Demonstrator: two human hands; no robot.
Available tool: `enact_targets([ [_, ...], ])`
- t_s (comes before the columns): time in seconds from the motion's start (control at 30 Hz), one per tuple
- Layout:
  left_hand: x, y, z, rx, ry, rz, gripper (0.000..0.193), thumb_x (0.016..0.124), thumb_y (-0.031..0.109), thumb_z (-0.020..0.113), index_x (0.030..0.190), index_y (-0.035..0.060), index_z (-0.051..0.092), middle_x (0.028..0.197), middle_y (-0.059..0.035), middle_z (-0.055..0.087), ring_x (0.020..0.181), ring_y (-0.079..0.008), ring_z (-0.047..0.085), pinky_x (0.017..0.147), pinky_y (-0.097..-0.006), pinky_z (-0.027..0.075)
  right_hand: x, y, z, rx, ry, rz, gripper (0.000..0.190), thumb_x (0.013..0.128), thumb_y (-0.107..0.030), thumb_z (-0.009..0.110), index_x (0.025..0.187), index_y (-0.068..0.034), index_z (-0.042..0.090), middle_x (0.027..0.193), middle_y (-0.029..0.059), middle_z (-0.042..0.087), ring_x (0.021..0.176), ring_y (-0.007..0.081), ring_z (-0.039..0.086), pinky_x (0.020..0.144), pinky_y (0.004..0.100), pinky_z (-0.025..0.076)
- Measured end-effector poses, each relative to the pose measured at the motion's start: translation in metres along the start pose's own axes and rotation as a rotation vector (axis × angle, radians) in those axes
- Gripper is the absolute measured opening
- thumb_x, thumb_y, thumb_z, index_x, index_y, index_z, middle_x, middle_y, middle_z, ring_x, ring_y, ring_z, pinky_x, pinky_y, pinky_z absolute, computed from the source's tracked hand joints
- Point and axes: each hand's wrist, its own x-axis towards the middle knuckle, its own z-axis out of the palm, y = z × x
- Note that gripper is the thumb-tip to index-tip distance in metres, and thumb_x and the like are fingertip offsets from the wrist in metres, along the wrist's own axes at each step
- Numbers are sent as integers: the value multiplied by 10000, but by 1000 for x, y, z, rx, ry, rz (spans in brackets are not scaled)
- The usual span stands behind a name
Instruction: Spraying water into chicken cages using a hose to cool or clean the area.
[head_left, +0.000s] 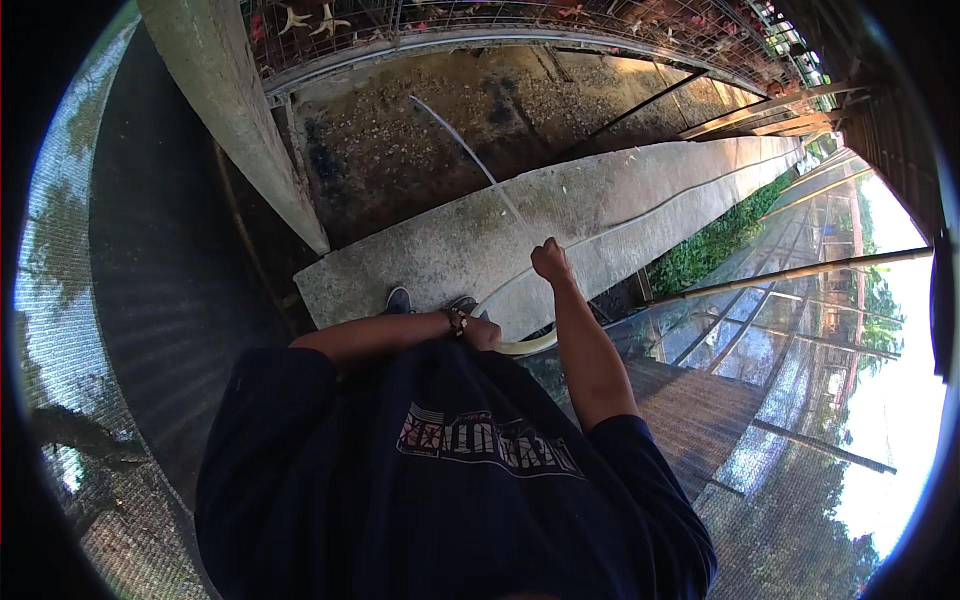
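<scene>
My right hand (552, 261) is closed around the end of a pale flexible hose, held out over a concrete walkway (420, 247). From that hand a thin stream of water (480, 163) arcs onto the dirty ground (420, 139) under the cages. My left hand (481, 333), with a bracelet at the wrist, grips the hose (525, 346) close to my waist. Part of the hose passes behind my right forearm. Its far length runs along the walkway into the distance. The nozzle end is hidden by my fingers.
Wire cages (480, 22) with brown hens stand above the littered ground. A concrete post (225, 112) rises at the left. Dark netting (165, 225) hangs beside it. Green plants (705, 244), a bamboo pole (795, 276) and mesh sheeting (780, 517) line the right.
</scene>
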Motion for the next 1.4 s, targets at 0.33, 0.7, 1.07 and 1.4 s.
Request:
enact_targets([
  [0.33,3,-12,4,47,82,98,571,811,532,602,609,-1,567,508,-35,533,496,-108,455,488,-337,365,-2,16,6,-76,-130,129,441,788,-216,423,1126,49,524,1180,275,534,1122,412,501,947,455,406],
  [0.7,20,-38,5,39,1,74,367,779,339,645,720,-21,605,611,-106,608,568,-114,517,550,-354,409,-18,30,10,-147,-124,194,261,734,-131,452,790,57,624,802,238,649,747,341,660,672,416,513],
  [1.07,17,-27,3,165,48,104,355,752,330,646,743,-24,619,674,-187,621,599,-193,585,575,-390,420,-11,39,15,-82,-128,191,397,782,-183,424,1093,28,551,1109,257,574,1011,386,570,855,434,460],
  [1.4,18,-32,2,100,21,64,360,728,330,651,742,-28,619,670,-180,624,607,-192,589,580,-384,421,-7,29,12,-79,-91,125,421,796,-215,419,1111,34,545,1165,282,538,1103,424,509,934,467,416],
])
